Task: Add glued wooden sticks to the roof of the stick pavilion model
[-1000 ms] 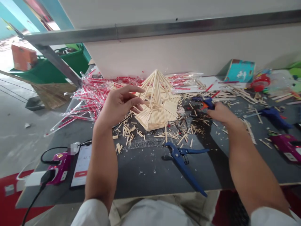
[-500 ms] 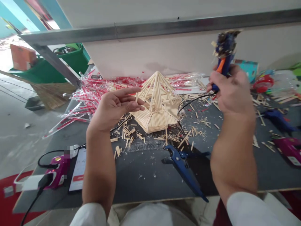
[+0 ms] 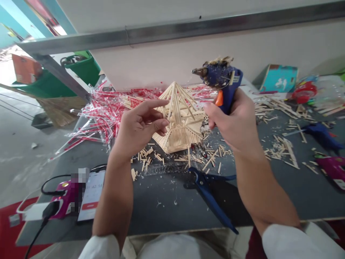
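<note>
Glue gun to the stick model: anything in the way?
Nothing visible. The hot glue gun in the right hand is held up to the right of the wooden-stick model, near its peak, with only air between nozzle and sticks. The left hand is on the model's other side.

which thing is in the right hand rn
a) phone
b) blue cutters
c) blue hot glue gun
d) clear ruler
C, the right hand grips the blue hot glue gun by its handle, with the orange trigger showing above the fingers.
</note>
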A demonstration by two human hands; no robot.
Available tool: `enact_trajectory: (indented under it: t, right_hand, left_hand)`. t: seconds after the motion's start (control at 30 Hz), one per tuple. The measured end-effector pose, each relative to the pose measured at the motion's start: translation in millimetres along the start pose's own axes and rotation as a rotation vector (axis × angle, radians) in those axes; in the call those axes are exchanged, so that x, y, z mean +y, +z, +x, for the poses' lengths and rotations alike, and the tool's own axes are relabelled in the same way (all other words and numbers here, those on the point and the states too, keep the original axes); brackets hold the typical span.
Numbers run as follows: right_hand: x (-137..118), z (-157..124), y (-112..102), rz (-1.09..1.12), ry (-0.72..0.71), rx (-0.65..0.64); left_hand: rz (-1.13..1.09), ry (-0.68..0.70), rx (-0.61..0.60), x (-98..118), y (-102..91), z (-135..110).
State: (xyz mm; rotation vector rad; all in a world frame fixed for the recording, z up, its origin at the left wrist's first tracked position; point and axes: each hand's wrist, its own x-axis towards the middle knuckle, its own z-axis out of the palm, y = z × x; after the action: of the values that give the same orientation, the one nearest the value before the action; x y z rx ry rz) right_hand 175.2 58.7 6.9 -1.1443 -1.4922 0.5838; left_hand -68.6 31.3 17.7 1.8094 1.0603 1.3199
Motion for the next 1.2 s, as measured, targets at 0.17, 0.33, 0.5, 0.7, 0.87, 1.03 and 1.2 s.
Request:
enact_trajectory:
  t: [0.17, 0.33, 0.5, 0.7, 0.87, 1.03, 1.2]
  right_hand:
    - [-23.3, -17.8, 12.0, 0.314, 0.171, -0.141]
    - [-31.4, -24.6, 13.2, 0.447, 0.292, -0.279]
    - [-27.8, -22.8, 12.2, 0.430, 0.303, -0.276]
    - [-22.6, -20.0, 12.0, 0.469, 0.330, -0.260]
    - [-20.1, -18.8, 11.5, 0.500, 0.320, -0.332]
    - [-20.9, -15.4, 4.1, 0.234, 0.189, -0.269]
    - [-14.9, -3.7, -6.9, 0.149, 0.057, -0.095]
  left_hand:
    - [0.054, 0.076, -0.020, 6.6, 13.5, -7.1]
    - [0.121, 0.159, -0.047, 7.0, 28.0, -9.1]
    - [0.263, 0.305, -0.038, 5.5, 33.1, -8.4]
    - [0.430, 0.396, -0.037, 0.0, 33.7, -12.2]
    - [0.557, 0.427, -0.005, -2.7, 34.4, -12.8]
    - [0.562, 0.310, 0.057, 2.8, 19.8, -9.4]
    - [0.570, 0.147, 0.044, 2.3, -7.7, -6.9]
